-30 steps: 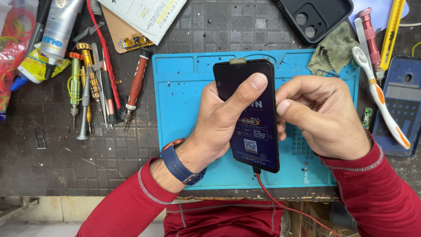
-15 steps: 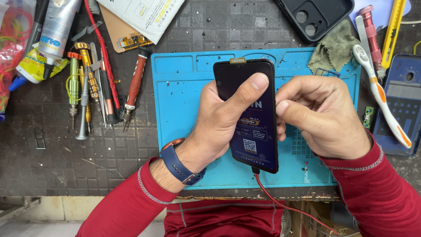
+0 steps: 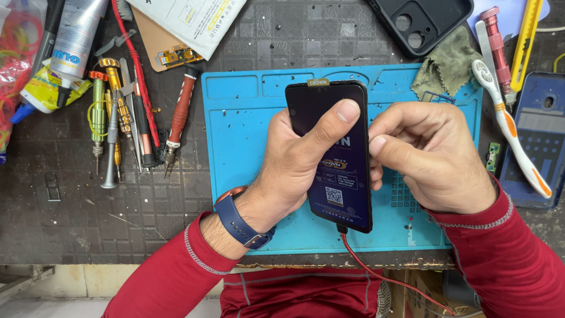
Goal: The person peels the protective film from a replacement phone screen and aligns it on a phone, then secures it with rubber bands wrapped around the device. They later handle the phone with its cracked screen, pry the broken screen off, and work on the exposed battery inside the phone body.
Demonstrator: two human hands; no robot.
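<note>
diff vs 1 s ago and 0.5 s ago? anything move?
No visible change. The left hand still grips the black phone over the blue mat, thumb across its screen; the right hand stays pinched at the phone's right edge. The red cable remains plugged into the bottom end. The screwdrivers and the other tools around the mat lie as before.

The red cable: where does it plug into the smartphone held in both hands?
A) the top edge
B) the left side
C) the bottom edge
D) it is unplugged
C: the red cable enters the bottom edge of the smartphone, which the left hand and right hand hold over the blue mat.
</note>
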